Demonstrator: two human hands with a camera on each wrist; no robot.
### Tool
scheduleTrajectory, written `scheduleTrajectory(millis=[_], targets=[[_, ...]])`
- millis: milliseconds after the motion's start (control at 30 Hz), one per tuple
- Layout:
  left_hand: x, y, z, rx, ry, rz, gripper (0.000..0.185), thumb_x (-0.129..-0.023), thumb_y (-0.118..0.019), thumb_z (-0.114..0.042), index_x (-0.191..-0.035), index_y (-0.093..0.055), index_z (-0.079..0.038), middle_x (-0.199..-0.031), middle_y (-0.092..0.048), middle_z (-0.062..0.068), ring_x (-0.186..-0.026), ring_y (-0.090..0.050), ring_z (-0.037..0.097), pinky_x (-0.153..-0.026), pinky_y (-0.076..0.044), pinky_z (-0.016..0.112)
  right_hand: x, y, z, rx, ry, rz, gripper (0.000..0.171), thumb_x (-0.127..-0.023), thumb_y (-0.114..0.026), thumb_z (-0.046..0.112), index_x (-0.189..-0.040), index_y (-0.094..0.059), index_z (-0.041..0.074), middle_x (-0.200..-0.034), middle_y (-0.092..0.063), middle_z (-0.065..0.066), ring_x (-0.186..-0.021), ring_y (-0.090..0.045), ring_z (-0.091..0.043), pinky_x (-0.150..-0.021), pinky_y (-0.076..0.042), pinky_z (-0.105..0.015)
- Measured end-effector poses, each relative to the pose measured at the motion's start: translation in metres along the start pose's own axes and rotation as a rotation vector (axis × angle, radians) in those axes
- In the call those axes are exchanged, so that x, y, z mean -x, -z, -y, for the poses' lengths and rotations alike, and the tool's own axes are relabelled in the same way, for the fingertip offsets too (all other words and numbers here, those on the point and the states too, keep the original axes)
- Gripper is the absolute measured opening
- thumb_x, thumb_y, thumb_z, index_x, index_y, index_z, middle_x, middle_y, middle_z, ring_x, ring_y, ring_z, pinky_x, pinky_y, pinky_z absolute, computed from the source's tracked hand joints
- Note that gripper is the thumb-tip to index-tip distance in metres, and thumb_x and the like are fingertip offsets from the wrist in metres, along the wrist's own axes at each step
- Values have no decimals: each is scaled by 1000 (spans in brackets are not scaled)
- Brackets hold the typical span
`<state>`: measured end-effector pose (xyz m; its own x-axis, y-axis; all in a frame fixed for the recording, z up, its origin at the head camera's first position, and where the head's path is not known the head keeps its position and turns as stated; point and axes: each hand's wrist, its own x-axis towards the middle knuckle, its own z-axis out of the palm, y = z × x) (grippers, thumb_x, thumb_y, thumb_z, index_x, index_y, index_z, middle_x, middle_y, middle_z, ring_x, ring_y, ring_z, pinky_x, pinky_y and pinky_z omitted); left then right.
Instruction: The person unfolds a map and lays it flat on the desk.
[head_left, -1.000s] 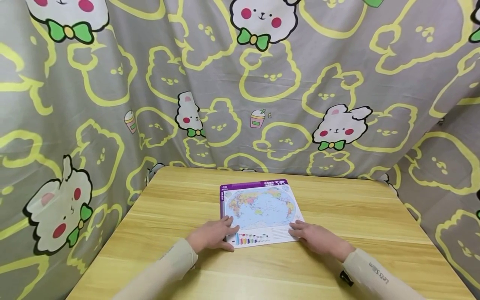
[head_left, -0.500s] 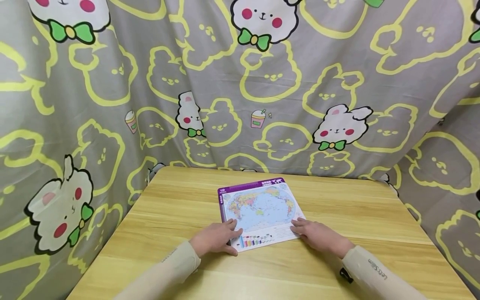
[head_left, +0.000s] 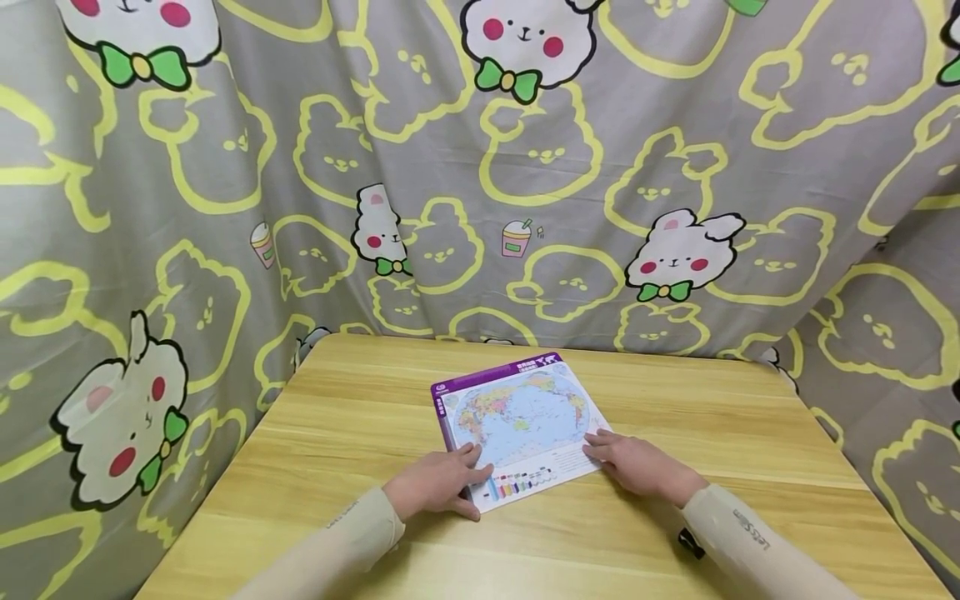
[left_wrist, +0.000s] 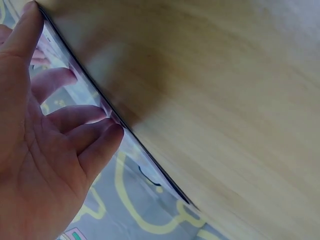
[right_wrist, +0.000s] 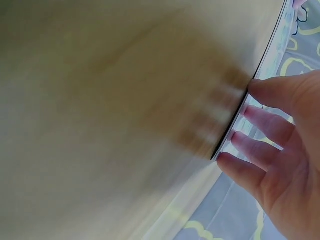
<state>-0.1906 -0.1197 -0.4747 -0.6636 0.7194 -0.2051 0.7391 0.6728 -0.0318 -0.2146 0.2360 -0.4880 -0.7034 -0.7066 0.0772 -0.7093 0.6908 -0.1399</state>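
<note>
A thin flat world map sheet (head_left: 525, 417) with a purple top border and rounded corners lies on the table, turned slightly counterclockwise. My left hand (head_left: 431, 485) rests at its lower-left corner, fingertips on the printed face and thumb at the near edge. On the right side, my right hand (head_left: 641, 467) touches the lower-right corner with fingers extended. From the left wrist, the sheet's dark edge (left_wrist: 150, 160) runs past my thumb and fingertips. In the right wrist view, the thumb and fingers (right_wrist: 245, 170) meet the sheet's edge.
The light wood-grain table (head_left: 337, 417) extends around the sheet. A grey curtain (head_left: 450, 167) printed with rabbits and yellow outlines hangs behind it and at both sides. A small black item (head_left: 691, 544) shows beneath the right sleeve (head_left: 742, 533).
The map sheet has turned counterclockwise, its left side coming nearer. My left hand has moved down and right with it, while my right hand has shifted slightly away and right.
</note>
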Motion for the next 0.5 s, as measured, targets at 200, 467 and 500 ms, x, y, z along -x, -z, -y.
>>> scheduleTrajectory(millis=[200, 467, 500], targets=[[-2, -1, -3, -20, -16, -13, 76, -81, -51, -66, -143, -44, -23, -148, -34, 14, -134, -35, 26, -99, -43, 35, -2, 2, -2, -12, -15, 10, 31, -93, -55, 3, -123, -62, -1, -130, -55, -20, -119, -49, -42, -94, -43, -54], [-3, 1, -8, -57, -48, -28, 74, -83, -49, -66, -143, -45, -22, -147, -35, 17, -133, -37, 28, -97, -44, 34, -8, 2, -7, -6, -17, 19, 32, -93, -57, 9, -123, -61, -1, -130, -55, -20, -120, -49, -42, -94, -43, -53], [-4, 1, -8, -57, -49, -27, 74, -84, -49, -66, -143, -44, -23, -147, -34, 18, -133, -37, 28, -98, -44, 34, -8, 1, -7, -2, -15, 17, 32, -93, -57, 8, -123, -61, -2, -130, -55, -20, -120, -49, -42, -94, -43, -53]])
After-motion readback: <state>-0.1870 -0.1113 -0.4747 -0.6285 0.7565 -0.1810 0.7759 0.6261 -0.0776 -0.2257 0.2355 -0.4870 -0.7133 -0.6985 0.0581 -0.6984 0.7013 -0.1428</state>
